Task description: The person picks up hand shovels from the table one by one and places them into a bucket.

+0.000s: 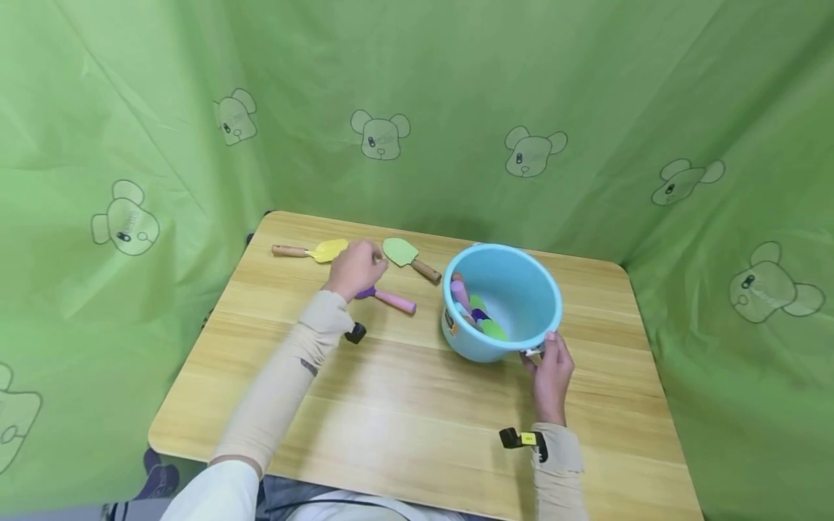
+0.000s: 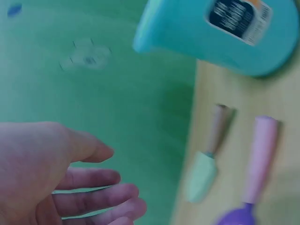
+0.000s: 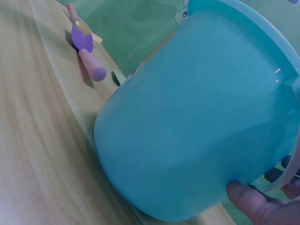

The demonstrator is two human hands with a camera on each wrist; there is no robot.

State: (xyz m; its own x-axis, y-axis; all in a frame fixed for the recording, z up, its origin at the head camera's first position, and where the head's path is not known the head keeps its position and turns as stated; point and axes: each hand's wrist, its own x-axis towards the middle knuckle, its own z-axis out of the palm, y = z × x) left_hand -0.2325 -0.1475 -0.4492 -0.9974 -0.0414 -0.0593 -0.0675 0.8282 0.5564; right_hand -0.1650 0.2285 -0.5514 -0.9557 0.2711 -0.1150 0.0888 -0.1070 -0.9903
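A light blue bucket (image 1: 478,349) stands on the table, with several small garden tools inside, among them one with a purple handle (image 1: 460,293). My right hand (image 1: 552,373) grips the bucket at its near right rim; in the right wrist view the thumb (image 3: 248,199) lies against its side by the white handle (image 3: 283,176). Over the table, my left hand (image 1: 357,269) hangs above a purple trowel with a pink handle (image 1: 396,301) and partly hides it. Its fingers (image 2: 96,199) are loosely bent and hold nothing.
A yellow trowel (image 1: 328,250) with a wooden handle lies left of my left hand. Between that hand and the bucket is a light green trowel (image 1: 400,250). Green curtains (image 1: 449,87) enclose the wooden table (image 1: 391,405) at the back and sides.
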